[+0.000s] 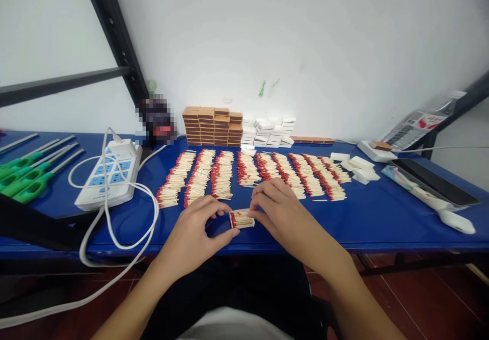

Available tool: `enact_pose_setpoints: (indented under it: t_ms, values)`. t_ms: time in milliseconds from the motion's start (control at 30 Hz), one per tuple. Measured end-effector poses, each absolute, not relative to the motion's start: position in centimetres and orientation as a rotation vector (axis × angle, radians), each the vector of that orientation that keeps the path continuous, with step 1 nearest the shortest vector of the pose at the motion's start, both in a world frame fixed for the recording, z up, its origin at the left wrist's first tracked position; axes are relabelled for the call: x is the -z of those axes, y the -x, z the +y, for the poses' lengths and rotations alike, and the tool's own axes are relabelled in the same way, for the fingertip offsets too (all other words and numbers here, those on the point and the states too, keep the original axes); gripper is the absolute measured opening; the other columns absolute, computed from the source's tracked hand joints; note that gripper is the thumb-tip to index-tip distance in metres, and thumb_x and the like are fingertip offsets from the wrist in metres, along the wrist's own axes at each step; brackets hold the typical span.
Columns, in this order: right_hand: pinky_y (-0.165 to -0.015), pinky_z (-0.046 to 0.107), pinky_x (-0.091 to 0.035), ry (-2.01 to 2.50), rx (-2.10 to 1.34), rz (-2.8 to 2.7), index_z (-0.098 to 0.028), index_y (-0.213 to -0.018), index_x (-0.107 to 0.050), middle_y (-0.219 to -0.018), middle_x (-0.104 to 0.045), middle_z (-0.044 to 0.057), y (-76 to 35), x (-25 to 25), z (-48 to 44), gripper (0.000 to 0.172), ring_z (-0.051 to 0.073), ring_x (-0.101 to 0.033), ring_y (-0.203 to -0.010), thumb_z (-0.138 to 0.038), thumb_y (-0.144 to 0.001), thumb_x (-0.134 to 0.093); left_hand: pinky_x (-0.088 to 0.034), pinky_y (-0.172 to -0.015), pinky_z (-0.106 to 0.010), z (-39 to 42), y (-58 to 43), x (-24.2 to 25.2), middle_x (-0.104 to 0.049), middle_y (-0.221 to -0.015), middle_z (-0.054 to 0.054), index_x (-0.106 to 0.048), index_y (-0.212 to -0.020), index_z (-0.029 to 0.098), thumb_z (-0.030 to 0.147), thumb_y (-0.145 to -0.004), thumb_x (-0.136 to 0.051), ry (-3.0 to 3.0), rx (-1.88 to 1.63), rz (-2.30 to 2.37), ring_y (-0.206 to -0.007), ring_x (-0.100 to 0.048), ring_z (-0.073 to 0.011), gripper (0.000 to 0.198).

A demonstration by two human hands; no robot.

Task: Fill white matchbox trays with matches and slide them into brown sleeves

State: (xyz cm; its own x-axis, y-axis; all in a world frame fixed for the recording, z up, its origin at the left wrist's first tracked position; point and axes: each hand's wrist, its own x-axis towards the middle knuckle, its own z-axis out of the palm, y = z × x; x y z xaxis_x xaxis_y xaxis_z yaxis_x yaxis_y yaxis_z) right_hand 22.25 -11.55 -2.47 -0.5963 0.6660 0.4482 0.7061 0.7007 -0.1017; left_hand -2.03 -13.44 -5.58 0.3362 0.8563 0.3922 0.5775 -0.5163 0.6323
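Near the table's front edge lies a small white matchbox tray [243,226] with red-tipped matches [240,219] lying lengthwise in it, heads mostly to the left. My left hand [196,230] grips its left end, the thumb along the near side and a forefinger at the far corner. At the right end, the bent fingers and thumb of my right hand [278,210] close on the tray, covering part of it. Just beyond my hands, several slanting rows of loose matches [223,174] spread across the blue table [382,217].
Against the wall stand stacked brown matchbox covers [212,128] and a pile of white trays [269,131]. More white trays [361,166] lie to the right, near a phone [435,179] and a plastic bottle [424,121]. At left are a power strip [110,174], looping white cables and green-handled tools [34,179].
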Motion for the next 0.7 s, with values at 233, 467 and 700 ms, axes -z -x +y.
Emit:
enact_pose_setpoints:
  t_ms: [233, 467, 700]
  values:
    - [-0.092, 0.045, -0.052, 1.056, 0.173, -2.485, -0.019, -0.098, -0.070, -0.105, -0.068, 0.011, -21.25, 3.09, -11.48, 0.012, 0.028, -0.056, -0.104, -0.015, -0.106, -0.062, -0.053, -0.090, -0.036, -13.58, 2.14, 5.55, -0.072, -0.106, -0.003, -0.072, -0.104, 0.025, 0.031, -0.092, -0.083, -2.231, -0.989, 1.259, -0.099, -0.068, -0.0219, 0.018]
    - [-0.090, 0.043, -0.052, 1.038, -0.061, -2.430, -0.022, -0.096, -0.068, -0.103, -0.068, 0.008, -21.95, 2.93, -11.15, 0.009, 0.027, -0.058, -0.102, -0.018, -0.104, -0.067, -0.053, -0.088, -0.035, -13.55, 2.04, 5.36, -0.071, -0.104, -0.001, -0.073, -0.106, 0.026, 0.031, -0.091, -0.084, -2.217, -0.971, 1.269, -0.098, -0.068, -0.0209, 0.019]
    - [-0.092, 0.042, -0.052, 1.028, -0.184, -2.446, -0.021, -0.097, -0.064, -0.104, -0.067, 0.007, -21.67, 2.88, -11.18, 0.011, 0.026, -0.058, -0.101, -0.015, -0.105, -0.065, -0.052, -0.089, -0.035, -13.50, 2.03, 5.42, -0.071, -0.105, -0.001, -0.072, -0.106, 0.025, 0.030, -0.091, -0.084, -2.223, -0.985, 1.258, -0.098, -0.067, -0.0206, 0.019]
